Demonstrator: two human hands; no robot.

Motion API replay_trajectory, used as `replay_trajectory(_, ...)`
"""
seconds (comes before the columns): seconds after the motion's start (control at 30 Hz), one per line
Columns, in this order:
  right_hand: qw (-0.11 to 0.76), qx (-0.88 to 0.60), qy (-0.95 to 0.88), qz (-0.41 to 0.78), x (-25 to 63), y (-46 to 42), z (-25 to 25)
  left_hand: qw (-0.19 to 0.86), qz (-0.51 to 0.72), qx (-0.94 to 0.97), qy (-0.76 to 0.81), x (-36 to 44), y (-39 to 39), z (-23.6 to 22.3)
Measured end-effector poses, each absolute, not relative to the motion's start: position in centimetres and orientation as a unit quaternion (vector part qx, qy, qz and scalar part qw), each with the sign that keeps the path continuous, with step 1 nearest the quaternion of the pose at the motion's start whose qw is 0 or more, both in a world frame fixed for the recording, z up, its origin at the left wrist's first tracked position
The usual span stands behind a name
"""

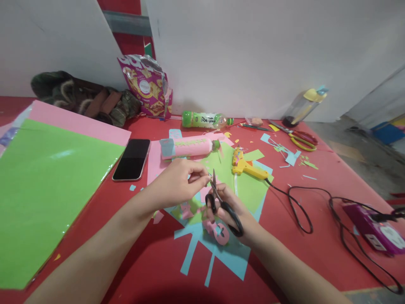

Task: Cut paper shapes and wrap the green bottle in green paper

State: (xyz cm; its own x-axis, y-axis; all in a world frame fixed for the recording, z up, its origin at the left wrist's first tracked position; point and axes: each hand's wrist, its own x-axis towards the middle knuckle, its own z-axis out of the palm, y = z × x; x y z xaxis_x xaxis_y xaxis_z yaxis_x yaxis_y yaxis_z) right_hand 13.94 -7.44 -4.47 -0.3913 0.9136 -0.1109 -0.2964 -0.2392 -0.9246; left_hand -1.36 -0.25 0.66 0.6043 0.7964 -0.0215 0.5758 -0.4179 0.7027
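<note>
Fingers of my right hand (232,207) are in the handles of small black-handled scissors (233,217), whose blades point up and away and stand slightly apart. Close to the blade tips, my left hand (185,179) pinches something tiny between thumb and finger; it is too small to name. Beneath both hands lie cut sheets of green paper (259,192) and blue paper (234,261), with pink cut-out pieces (222,234) on top. Just beyond my left hand, a bottle wrapped in pink paper (190,147) lies on its side.
A yellow glue gun (248,166) lies to the right, its black cord running to a purple power strip (375,228). Left are a phone (132,160) and large paper sheets (60,169). Behind stand a snack bag (147,86), a green drink bottle (204,120) and larger scissors (299,137).
</note>
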Motion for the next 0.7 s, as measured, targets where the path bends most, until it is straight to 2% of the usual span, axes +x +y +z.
replay_trajectory(0.7, 0.422, -0.347, -0.459, 0.701, 13.97, -7.44, -4.54, 0.355, 0.129, 0.824, 0.423, -1.77, 0.11, 0.96)
